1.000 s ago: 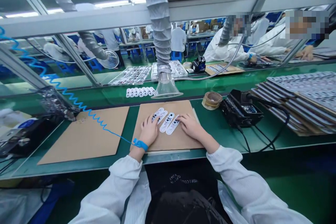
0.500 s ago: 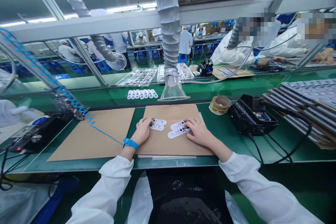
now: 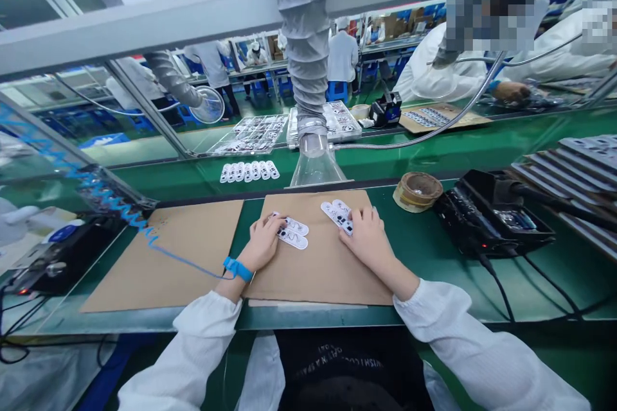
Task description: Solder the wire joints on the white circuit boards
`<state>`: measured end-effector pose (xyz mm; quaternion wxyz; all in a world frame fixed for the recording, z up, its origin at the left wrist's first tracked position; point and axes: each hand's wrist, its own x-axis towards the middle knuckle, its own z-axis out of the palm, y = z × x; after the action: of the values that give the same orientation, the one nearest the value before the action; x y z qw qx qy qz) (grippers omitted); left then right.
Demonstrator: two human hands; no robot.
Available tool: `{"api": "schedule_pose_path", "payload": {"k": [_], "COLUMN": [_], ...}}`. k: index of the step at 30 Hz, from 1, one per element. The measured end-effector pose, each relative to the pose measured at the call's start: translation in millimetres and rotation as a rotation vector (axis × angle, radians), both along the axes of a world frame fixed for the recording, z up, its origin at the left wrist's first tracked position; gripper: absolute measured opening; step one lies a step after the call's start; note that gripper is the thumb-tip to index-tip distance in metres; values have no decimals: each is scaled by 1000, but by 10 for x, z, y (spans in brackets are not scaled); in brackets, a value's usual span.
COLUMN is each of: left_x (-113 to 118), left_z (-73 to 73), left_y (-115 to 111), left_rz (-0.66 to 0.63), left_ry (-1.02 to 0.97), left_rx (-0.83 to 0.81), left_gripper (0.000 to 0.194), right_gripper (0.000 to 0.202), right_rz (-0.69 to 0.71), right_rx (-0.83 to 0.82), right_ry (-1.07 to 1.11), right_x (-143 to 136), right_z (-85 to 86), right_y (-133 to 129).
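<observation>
A brown cardboard sheet (image 3: 313,276) lies on the green bench before me. On its left part, my left hand (image 3: 264,241) has curled fingers closed on the ends of two white oval pieces (image 3: 295,234) with dark parts and thin wires. My right hand (image 3: 369,241), closed as well, grips another pair of white oval pieces (image 3: 336,213) towards the back right of the sheet. This pair slants up to the left. My fingers cover the near ends of both pairs. A blue wrist strap (image 3: 238,268) with a coiled cord circles my left wrist.
A second cardboard sheet (image 3: 168,257) lies at left. Behind are a row of white pieces (image 3: 249,171) and a hanging duct's hood (image 3: 317,164). Tape rolls (image 3: 417,191), a black device (image 3: 491,218) and stacked boards (image 3: 573,183) stand at right. A person's hand (image 3: 511,91) works across the bench.
The right pair has moved away from me and turned, its far end now pointing up to the left. The left pair has tilted, its right end lower. The camera view has shifted.
</observation>
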<state>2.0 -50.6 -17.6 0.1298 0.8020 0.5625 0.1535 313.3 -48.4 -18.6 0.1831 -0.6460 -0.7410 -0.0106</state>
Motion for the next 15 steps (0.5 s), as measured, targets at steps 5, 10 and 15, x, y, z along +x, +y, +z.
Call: {"api": "schedule_pose_path", "payload": {"k": [5, 10, 15], "left_x": [-9, -27, 189], "left_z": [-74, -185, -289], "left_y": [22, 74, 169], "left_rz": [112, 218, 160], "left_ry": [102, 241, 310], "left_rx": [39, 69, 199], "left_gripper": [52, 51, 67], "right_gripper": [43, 51, 57], "right_rz": [-11, -28, -19], "right_rx": [-29, -76, -215], "right_ry": [65, 84, 153], "right_x": [8, 1, -68], "right_z": [-50, 33, 35], "right_y": [-64, -186, -269]}}
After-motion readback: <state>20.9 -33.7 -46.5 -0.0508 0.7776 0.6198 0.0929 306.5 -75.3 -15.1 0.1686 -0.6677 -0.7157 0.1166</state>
